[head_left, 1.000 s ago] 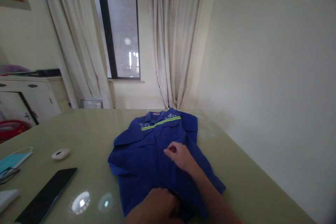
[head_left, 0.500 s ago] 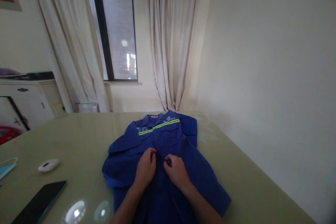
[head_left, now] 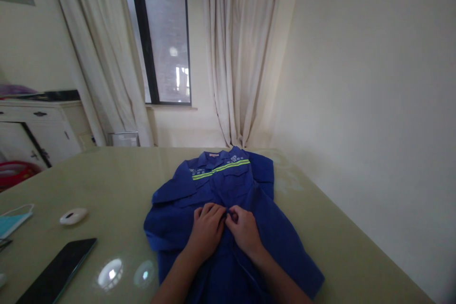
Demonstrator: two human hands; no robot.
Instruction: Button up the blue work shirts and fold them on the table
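Cream curtains (head_left: 242,47) flank a dark-framed window (head_left: 167,33) at the top of my view, and a bare wall (head_left: 359,104) takes up the right side. Below, a pale green table (head_left: 117,175) with a glossy top fills most of the lower frame.

On it, just below the centre, lies the blue work jacket (head_left: 235,190), front up, its collar toward the far edge and its 2-part yellow-green reflective stripe in plain sight. I judge the laying-out done: the chest panels sit together. Lower down, a loose front edge runs between the forearms toward the bottom of the frame; I take that stretch as unfastened, though I can't be sure. Sleeves look rumpled at both sides.

Both hands meet at the front opening, mid-frame. The right hand (head_left: 244,228) pinches the jacket's edge between thumb and finger; the left hand (head_left: 208,225) bends its fingers over the cloth beside it, and I cannot tell whether it grips.

What blocks me is the hands themselves, covering the work point, plus the frame's bottom edge cutting off the hem. At lower left, well apart from the jacket, I see a black phone (head_left: 59,270), a white oval gadget (head_left: 73,216) and a blue face mask (head_left: 14,223); farther out stands a white cabinet (head_left: 50,135).
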